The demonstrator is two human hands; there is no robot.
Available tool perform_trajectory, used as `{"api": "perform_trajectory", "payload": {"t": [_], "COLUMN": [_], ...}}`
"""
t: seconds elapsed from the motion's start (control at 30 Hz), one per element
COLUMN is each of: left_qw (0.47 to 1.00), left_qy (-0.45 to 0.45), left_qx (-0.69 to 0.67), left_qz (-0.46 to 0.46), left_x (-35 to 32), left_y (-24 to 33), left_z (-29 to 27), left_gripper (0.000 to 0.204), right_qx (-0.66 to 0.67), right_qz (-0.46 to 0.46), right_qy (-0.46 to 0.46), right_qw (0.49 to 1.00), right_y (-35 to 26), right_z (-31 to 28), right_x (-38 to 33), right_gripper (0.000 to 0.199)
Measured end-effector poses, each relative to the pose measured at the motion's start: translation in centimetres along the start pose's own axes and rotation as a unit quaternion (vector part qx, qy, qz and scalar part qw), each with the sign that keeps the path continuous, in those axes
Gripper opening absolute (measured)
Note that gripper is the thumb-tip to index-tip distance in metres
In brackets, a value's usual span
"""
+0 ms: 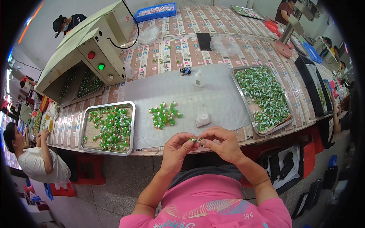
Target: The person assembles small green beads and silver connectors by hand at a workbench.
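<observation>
Just past the table's front edge, my left hand (177, 149) and my right hand (225, 145) meet fingertip to fingertip. Each pinches a small green, white and red piece (193, 139); the details are too small to make out. Ahead of my left hand lies a loose pile of similar green-and-white pieces (163, 115) on a grey sheet (220, 91). A small white block-like pad (203, 119) sits beyond my fingers. Farther off stand a white squeeze bottle (199, 78) and a small blue-and-black object (185, 71).
Metal trays of green pieces flank me: the left tray (132, 131) and the right tray (260, 132). A beige machine (81, 53) with red and green buttons fills the far left. A blue bin (175, 14) stands at the back. Another person (43, 163) works at left.
</observation>
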State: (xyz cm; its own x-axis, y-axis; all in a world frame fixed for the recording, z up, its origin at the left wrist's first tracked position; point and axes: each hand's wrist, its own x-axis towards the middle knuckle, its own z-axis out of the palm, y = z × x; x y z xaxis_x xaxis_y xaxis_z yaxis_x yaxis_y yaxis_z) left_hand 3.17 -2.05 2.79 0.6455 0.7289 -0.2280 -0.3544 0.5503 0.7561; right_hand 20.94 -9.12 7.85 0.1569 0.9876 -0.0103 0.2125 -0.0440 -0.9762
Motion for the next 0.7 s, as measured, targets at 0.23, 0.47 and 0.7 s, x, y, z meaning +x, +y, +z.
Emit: {"api": "perform_trajectory", "payload": {"t": [0.23, 0.47, 0.7], "left_qw": [1.000, 0.999, 0.989], "left_qy": [-0.014, -0.009, -0.024], "left_qx": [-0.002, 0.036, 0.113], "left_qz": [-0.007, 0.008, 0.095], "left_x": [-0.1, -0.1, 0.4], "left_y": [-0.4, -0.5, -1.0], "left_z": [0.5, 0.6, 0.8], "left_gripper": [0.020, 0.018, 0.015], "right_qx": [-0.009, -0.022, -0.051], "right_qz": [-0.005, -0.037, -0.089], "right_qy": [0.008, 0.016, 0.025], "right_qw": [1.000, 0.999, 0.994], "right_y": [0.5, 1.1, 2.3], "right_z": [-0.3, -0.4, -0.5], "right_x": [-0.3, -0.3, -0.4], "right_gripper": [0.019, 0.017, 0.016]}}
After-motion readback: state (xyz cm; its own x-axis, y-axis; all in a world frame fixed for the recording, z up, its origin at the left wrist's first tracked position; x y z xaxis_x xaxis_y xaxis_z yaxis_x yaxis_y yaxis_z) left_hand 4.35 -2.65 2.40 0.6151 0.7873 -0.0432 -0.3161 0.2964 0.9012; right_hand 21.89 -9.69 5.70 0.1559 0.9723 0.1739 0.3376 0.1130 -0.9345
